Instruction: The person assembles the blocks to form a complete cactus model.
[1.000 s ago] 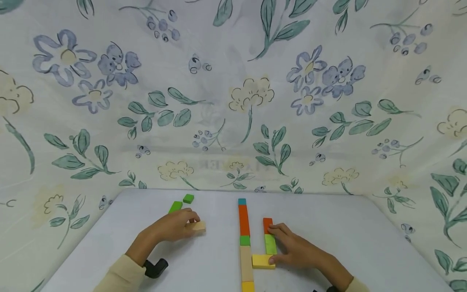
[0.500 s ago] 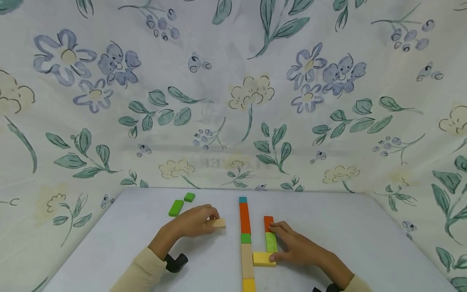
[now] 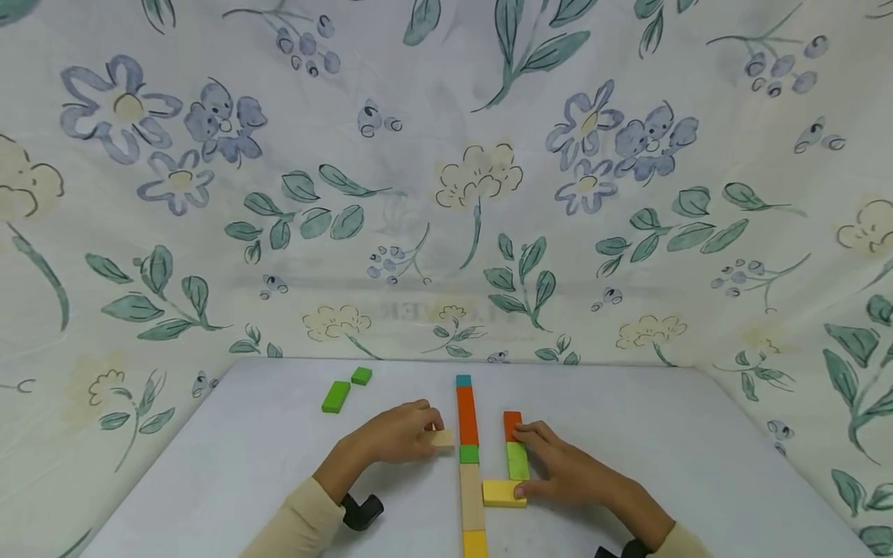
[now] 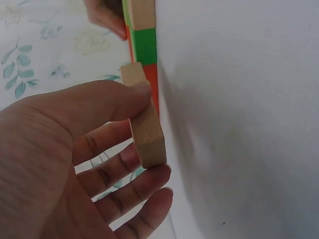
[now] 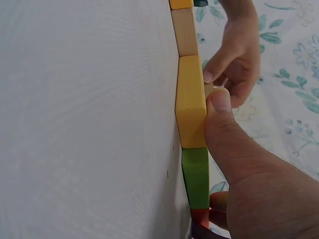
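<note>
My left hand (image 3: pixel 401 432) pinches a plain wooden block (image 3: pixel 443 441) just left of a long row of blocks. In the left wrist view the thumb lies on one face of this wooden block (image 4: pixel 148 127), with the fingers behind it. My right hand (image 3: pixel 568 477) rests at a shorter line of blocks. Its thumb touches the right end of a yellow block (image 3: pixel 498 494), and its fingertips are at an orange block (image 3: pixel 512 422). Between those two lies a light green block (image 3: pixel 517 462). The yellow block's left end meets the long row.
The long row has a teal block (image 3: pixel 463 380), a long orange block (image 3: pixel 467 416), a green block (image 3: pixel 469 454), a long wooden block (image 3: pixel 472 496) and a yellow end block (image 3: pixel 475 545). Two loose green pieces, a larger block (image 3: pixel 336 397) and a smaller block (image 3: pixel 361 376), lie back left.
My left hand has moved right with the wooden block, away from the loose green blocks and up to the long row. The right hand has stayed in place.
</note>
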`<state>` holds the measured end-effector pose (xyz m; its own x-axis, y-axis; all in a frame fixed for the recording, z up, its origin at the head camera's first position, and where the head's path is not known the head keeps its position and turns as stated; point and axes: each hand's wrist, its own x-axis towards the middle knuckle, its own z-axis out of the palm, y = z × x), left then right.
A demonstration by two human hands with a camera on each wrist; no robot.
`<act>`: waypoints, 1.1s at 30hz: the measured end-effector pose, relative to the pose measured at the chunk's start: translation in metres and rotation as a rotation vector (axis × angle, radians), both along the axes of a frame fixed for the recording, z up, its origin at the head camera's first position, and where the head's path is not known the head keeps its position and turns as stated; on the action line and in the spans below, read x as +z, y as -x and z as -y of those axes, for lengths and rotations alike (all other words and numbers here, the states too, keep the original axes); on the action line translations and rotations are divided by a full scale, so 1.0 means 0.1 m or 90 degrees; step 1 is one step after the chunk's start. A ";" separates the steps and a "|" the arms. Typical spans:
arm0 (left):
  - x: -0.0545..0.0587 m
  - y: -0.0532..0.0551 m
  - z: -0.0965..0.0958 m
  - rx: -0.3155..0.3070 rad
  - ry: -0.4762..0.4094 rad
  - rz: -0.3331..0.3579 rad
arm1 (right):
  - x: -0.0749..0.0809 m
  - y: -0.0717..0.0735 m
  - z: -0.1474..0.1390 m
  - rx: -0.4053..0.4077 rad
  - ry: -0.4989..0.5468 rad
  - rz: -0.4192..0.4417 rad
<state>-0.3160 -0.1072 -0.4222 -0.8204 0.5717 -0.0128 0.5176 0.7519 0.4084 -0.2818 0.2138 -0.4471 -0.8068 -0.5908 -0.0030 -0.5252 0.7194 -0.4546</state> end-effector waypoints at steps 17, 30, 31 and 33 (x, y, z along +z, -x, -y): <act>-0.08 -0.05 -0.09 -0.006 0.014 -0.012 | -0.01 0.00 -0.01 0.002 0.004 0.004; -0.11 -0.04 -0.10 -0.005 0.010 -0.023 | -0.01 0.00 0.00 0.001 0.007 -0.005; -0.11 -0.04 -0.10 -0.005 0.009 -0.023 | -0.01 0.00 0.00 0.001 0.008 -0.005; -0.11 -0.04 -0.10 -0.005 0.008 -0.023 | -0.01 0.00 0.00 0.001 0.009 -0.005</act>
<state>-0.3122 -0.0968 -0.4329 -0.8157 0.5784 0.0093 0.5377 0.7523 0.3807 -0.2818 0.2143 -0.4486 -0.8060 -0.5918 0.0118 -0.5299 0.7125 -0.4600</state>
